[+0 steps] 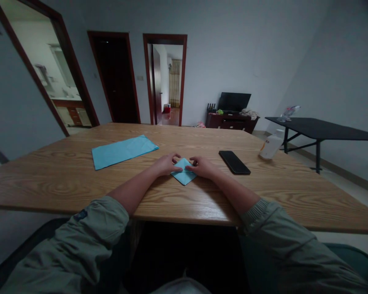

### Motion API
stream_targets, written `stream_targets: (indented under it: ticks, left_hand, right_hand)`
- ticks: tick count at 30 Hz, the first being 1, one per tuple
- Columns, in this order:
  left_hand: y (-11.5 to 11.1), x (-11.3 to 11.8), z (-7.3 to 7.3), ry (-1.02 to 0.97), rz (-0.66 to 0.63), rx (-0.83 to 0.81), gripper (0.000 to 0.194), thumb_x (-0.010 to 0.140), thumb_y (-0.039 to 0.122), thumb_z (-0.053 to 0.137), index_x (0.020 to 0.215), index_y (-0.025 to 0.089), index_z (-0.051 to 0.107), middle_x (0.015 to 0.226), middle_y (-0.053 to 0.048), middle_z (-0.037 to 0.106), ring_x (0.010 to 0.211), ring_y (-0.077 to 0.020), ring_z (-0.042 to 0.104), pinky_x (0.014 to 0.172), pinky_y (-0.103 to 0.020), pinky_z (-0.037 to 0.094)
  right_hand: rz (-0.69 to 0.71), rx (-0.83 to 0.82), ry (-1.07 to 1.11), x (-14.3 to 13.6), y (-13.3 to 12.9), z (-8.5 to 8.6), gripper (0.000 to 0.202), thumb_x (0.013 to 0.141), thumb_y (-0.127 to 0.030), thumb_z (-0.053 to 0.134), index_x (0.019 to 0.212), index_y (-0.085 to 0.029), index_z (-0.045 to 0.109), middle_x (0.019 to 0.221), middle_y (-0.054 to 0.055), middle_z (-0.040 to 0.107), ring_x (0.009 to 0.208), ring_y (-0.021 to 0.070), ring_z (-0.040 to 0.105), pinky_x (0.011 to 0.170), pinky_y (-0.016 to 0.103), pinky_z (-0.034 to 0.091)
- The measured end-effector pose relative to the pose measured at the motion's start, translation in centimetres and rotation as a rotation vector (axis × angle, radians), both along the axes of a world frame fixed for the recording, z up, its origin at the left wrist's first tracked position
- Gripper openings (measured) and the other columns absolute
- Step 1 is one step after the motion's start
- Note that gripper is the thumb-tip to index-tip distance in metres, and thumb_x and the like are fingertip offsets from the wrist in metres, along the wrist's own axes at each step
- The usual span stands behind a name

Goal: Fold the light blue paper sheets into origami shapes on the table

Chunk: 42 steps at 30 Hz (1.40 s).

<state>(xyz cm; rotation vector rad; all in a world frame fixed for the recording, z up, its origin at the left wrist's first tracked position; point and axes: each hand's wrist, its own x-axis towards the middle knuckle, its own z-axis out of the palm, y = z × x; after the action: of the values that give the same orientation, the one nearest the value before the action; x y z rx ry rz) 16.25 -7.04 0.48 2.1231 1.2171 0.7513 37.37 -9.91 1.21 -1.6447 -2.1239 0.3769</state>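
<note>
Curled left hand (166, 165) and right hand (204, 166) hold paper (184, 177).

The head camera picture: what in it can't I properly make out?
Head view: the underside of the blue folded piece, hidden by its own upper face.
Head view: some fingers of the left hand and right hand, hidden behind the hands themselves.
Head view: the print on the white bottle, too small and blurred to read.
Head view: the right end of the black table, cut off by the picture's right edge.
</note>
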Motion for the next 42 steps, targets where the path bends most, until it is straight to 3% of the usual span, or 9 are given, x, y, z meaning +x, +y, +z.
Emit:
stream_targets:
  ticks: [7,11,16,21,26,31,35,39,42]
  left_hand:
    - [0.4,-0.1,0.4,-0.158,0.053,-0.116,0.102,0.044,0.035,0.086,0.135,0.016,0.043,0.09,-0.007,0.063,0.07,-0.0166,0.06,0.061,-0.025,0.046]
    - [0.9,-0.3,0.1,-0.213,-0.016,-0.23,0.11,0.045,0.034,0.087,0.14,0.012,0.034,0.073,-0.001,0.064,0.062,-0.0142,0.059,0.056,-0.023,0.042]
    - [0.9,-0.3,-0.1,-0.263,-0.036,-0.264,0.096,0.049,0.021,0.085,0.134,0.009,0.042,0.068,0.001,0.062,0.059,-0.0109,0.057,0.056,-0.021,0.04]
    - [0.5,-0.1,0.2,-0.307,-0.087,-0.285,0.071,0.052,0.016,0.082,0.118,0.011,0.056,0.065,0.002,0.059,0.056,-0.0097,0.054,0.055,-0.022,0.039]
    - [-0.3,0.3,1.3,-0.414,-0.098,-0.194,0.063,0.053,0.02,0.081,0.111,0.015,0.058,0.07,0.003,0.058,0.059,-0.0083,0.054,0.057,-0.02,0.041]
    - [-0.9,0.1,2.2,-0.42,-0.116,-0.223,0.052,0.06,0.038,0.078,0.103,0.013,0.063,0.082,-0.003,0.064,0.071,-0.0132,0.059,0.061,-0.022,0.044]
    - [-1.2,-0.2,2.5,-0.417,-0.234,-0.249,0.044,0.067,0.049,0.07,0.09,0.012,0.067,0.081,-0.004,0.067,0.071,-0.0162,0.06,0.061,-0.024,0.044]
    - [-0.8,-0.5,2.9,-0.609,-0.117,-0.122,0.045,0.062,0.045,0.075,0.09,0.012,0.064,0.082,-0.004,0.068,0.074,-0.0168,0.061,0.068,-0.027,0.048]
    - [-0.5,-1.0,3.3,-0.772,-0.03,-0.084,0.047,0.061,0.044,0.076,0.092,0.013,0.06,0.082,-0.004,0.067,0.074,-0.0157,0.062,0.073,-0.03,0.05]
  right_hand:
    - [0.157,-0.062,0.135,-0.8,-0.3,0.6,0.029,0.074,-0.036,0.063,0.093,-0.014,0.07,0.062,-0.003,0.052,0.054,0.0095,0.043,0.05,0.022,0.03]
    - [0.21,0.008,0.24,-1.6,-0.2,0.1,0.025,0.073,-0.029,0.063,0.093,-0.014,0.067,0.068,-0.002,0.055,0.06,0.0097,0.046,0.053,0.02,0.033]
    - [0.139,0.019,0.198,-1.9,0.0,-0.2,0.038,0.071,-0.03,0.068,0.106,-0.015,0.064,0.097,0.007,0.064,0.076,0.014,0.056,0.063,0.023,0.041]
    - [0.066,-0.057,0.123,-2.0,-0.4,0.4,0.044,0.072,-0.036,0.068,0.109,-0.015,0.063,0.081,0.004,0.064,0.063,0.0131,0.054,0.056,0.023,0.037]
    - [0.229,-0.085,0.318,-2.0,-0.7,1.1,0.027,0.075,-0.04,0.063,0.076,-0.013,0.063,0.06,-0.003,0.049,0.054,0.0089,0.041,0.049,0.022,0.028]
    - [0.331,0.023,0.518,-2.1,-1.3,2.2,0.033,0.075,-0.043,0.062,0.085,-0.012,0.064,0.07,-0.001,0.055,0.062,0.011,0.046,0.054,0.022,0.035]
    - [0.268,0.108,0.558,-2.2,-1.8,2.9,0.036,0.072,-0.039,0.066,0.098,-0.014,0.063,0.084,0.004,0.061,0.073,0.0141,0.052,0.063,0.025,0.042]
    - [0.149,0.166,0.654,-1.4,-1.3,2.8,0.056,0.069,-0.039,0.069,0.118,-0.017,0.054,0.1,0.007,0.059,0.081,0.0152,0.055,0.067,0.026,0.046]
    - [0.02,0.176,0.695,-0.9,-0.7,2.5,0.054,0.07,-0.042,0.066,0.115,-0.016,0.052,0.098,0.007,0.058,0.074,0.0131,0.055,0.064,0.026,0.046]
